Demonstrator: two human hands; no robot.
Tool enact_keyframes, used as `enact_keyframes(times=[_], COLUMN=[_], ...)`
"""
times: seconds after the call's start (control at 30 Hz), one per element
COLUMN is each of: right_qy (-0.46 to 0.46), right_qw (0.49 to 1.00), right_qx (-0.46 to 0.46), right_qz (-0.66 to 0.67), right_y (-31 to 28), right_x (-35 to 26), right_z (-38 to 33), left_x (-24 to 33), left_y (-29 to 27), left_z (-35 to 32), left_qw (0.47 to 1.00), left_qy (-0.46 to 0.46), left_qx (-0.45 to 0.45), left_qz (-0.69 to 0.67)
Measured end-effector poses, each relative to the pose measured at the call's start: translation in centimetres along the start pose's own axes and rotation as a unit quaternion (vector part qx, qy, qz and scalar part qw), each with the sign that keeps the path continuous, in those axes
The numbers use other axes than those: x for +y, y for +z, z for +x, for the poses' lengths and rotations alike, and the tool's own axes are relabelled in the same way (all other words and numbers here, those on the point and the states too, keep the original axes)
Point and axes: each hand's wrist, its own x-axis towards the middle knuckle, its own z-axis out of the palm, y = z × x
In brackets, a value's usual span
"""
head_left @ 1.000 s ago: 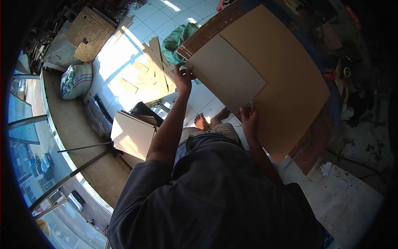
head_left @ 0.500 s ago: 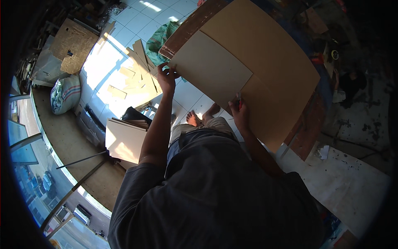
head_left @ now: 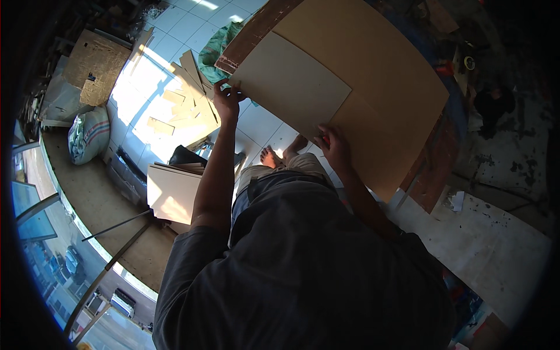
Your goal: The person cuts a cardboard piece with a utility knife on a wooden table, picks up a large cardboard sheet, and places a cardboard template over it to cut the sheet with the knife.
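A grey rectangular board (head_left: 294,81) lies over a larger brown board (head_left: 391,99) on a reddish-brown worktable (head_left: 256,32). At the grey board's left corner, my left hand (head_left: 227,99) is closed, thumb and fingers pinching the edge. My right hand (head_left: 335,149) is at the near corner, its fingertips against the board. It is wrapped round a small red-handled tool (head_left: 326,139), mostly hidden by the fingers, so its exact kind does not show.
Cut board strips and offcuts (head_left: 192,96) lie on the sunlit tiled floor at left. A stack of pale boards (head_left: 172,195) stands by my left arm. A green sack (head_left: 216,52) is beside the table, a white sack (head_left: 89,135) farther left. A whitish surface (head_left: 484,245) extends at right.
My right hand has shifted slightly left and up, over the grey board's near corner; the tool's tip no longer shows. My left hand stays at the left corner. The whole view has shifted slightly.
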Motion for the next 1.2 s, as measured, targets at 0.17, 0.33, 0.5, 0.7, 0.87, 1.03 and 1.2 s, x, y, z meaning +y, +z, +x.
enact_keyframes(times=[0.17,0.33,0.5,0.7,0.87,1.03,1.2], right_qy=[-0.024,-0.027,0.001,0.011,0.016,0.031,0.036], right_qw=[0.999,0.999,0.999,0.999,0.999,0.999,0.999], right_qx=[-0.016,0.007,0.028,0.038,0.036,0.026,0.017], right_qz=[-0.025,-0.037,-0.043,-0.025,-0.030,-0.018,0.014], right_y=[0.1,1.0,1.2,1.4,1.4,1.3,0.8], right_x=[-0.5,-0.7,-0.9,-1.7,-1.8,-1.8,-1.9], right_z=[-0.9,-1.2,-1.2,-1.1,-1.3,-1.3,-1.1], left_x=[0.2,-0.1,-0.5,-0.2,-0.2,-0.4,0.4], left_y=[0.0,0.0,0.1,-0.2,-0.1,-0.1,-0.1], left_z=[-0.1,0.1,0.4,0.4,0.4,0.7,0.2], left_qw=[1.000,1.000,1.000,1.000,0.999,0.996,0.995], left_qy=[0.010,0.008,0.009,0.003,-0.006,-0.025,-0.024], left_qx=[-0.006,-0.010,-0.015,-0.014,-0.006,0.001,0.020], left_qz=[0.005,0.001,-0.006,0.018,0.044,0.083,0.092])
